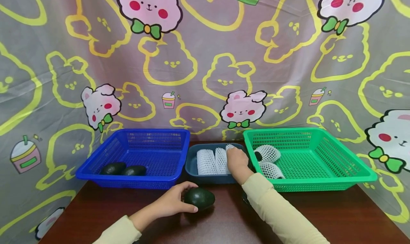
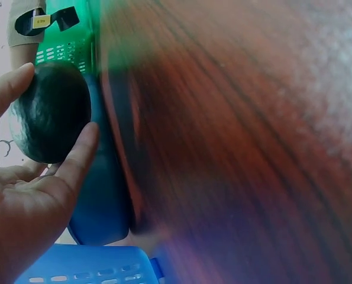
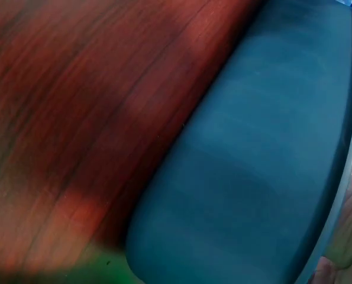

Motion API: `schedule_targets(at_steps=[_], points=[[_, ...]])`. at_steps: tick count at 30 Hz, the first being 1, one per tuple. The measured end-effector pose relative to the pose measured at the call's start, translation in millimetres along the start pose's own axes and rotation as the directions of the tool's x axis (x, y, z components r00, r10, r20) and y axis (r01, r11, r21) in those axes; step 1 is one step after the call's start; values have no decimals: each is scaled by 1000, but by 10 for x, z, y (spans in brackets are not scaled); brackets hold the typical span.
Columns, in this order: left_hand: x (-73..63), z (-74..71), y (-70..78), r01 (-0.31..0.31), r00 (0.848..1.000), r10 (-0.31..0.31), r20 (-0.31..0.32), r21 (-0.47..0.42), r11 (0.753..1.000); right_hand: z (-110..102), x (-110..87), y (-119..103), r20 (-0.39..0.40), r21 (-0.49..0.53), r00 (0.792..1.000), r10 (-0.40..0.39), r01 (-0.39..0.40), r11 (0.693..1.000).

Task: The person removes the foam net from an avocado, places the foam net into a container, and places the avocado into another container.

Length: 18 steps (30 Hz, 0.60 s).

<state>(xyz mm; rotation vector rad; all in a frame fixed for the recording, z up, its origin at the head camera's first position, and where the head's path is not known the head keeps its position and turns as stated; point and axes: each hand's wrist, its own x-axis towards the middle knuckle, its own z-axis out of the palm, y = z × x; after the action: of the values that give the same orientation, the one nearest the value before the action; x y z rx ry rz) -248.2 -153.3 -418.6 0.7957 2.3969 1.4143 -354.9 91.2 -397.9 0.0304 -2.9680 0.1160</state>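
Note:
In the head view my left hand (image 1: 174, 200) grips a dark green avocado (image 1: 200, 198) above the front of the table, thumb on the near side and fingers behind. The left wrist view shows the same avocado (image 2: 51, 112) between the thumb and fingers. My right hand (image 1: 238, 162) reaches into a grey-blue tray (image 1: 208, 180) and pinches a white foam net sleeve (image 1: 229, 147) at its right end. Other foam net sleeves (image 1: 205, 162) lie side by side to its left. In the right wrist view the tray wall (image 3: 246, 154) hides most of the hand.
At left stands a blue basket (image 1: 134, 181) holding two bare avocados (image 1: 134, 170). A green basket (image 1: 320, 185) at right holds two avocados in foam nets (image 1: 269, 153). A patterned cloth (image 1: 205, 69) hangs behind the brown table (image 1: 221, 224).

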Motion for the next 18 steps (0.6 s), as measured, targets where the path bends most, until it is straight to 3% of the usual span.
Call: schedule_targets(at_steps=[7, 18], points=[[1, -6, 24, -6, 1000, 6, -4, -11, 1000, 7, -7, 8, 40, 19, 999, -5, 4, 1000], [13, -21, 6, -23, 1000, 23, -9, 13, 1000, -95, -68, 1, 12, 4, 1000, -21, 20, 1000]])
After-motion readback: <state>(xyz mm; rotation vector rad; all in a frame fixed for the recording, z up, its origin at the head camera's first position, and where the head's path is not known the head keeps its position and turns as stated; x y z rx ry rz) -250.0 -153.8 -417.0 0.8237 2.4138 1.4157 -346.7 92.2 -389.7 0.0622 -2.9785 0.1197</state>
